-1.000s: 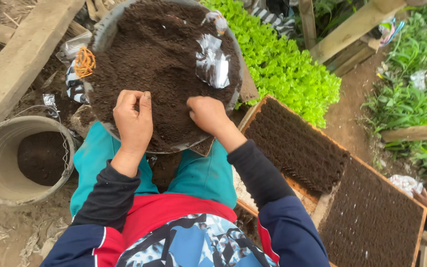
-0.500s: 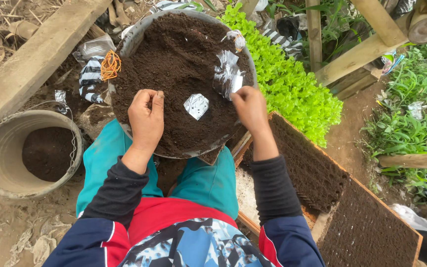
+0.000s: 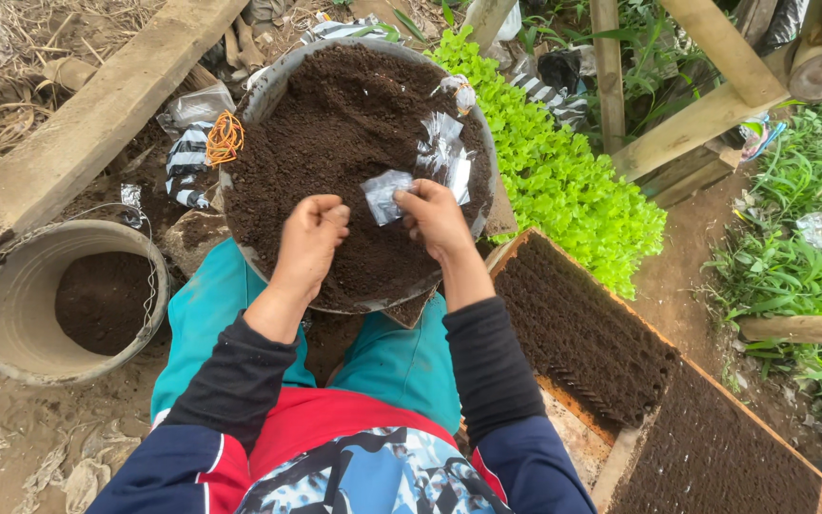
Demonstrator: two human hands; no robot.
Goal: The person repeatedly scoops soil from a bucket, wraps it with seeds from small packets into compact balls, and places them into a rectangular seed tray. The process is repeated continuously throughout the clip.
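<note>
A round grey basin [image 3: 264, 90] heaped with dark soil rests on my knees. Over the soil my right hand [image 3: 435, 221] pinches a small silvery foil packet [image 3: 382, 195] by its right edge. My left hand [image 3: 311, 238] is curled into a loose fist just left of the packet, close to it but apart. A larger torn silver wrapper [image 3: 444, 157] lies on the soil by the basin's right rim, and another scrap [image 3: 459, 92] lies further back.
A grey bucket [image 3: 11, 333] with soil stands at my left. A wooden seed tray [image 3: 611, 352] filled with soil lies at my right, beside a bed of light green seedlings [image 3: 563, 181]. An orange rubber-band bundle [image 3: 224, 138] sits on the basin's left rim. Wooden beams [image 3: 97, 119] cross behind.
My right hand came back from the basin's right rim and lifted the small foil packet off the soil. My left hand moved right, towards the packet. The view shifted slightly.
</note>
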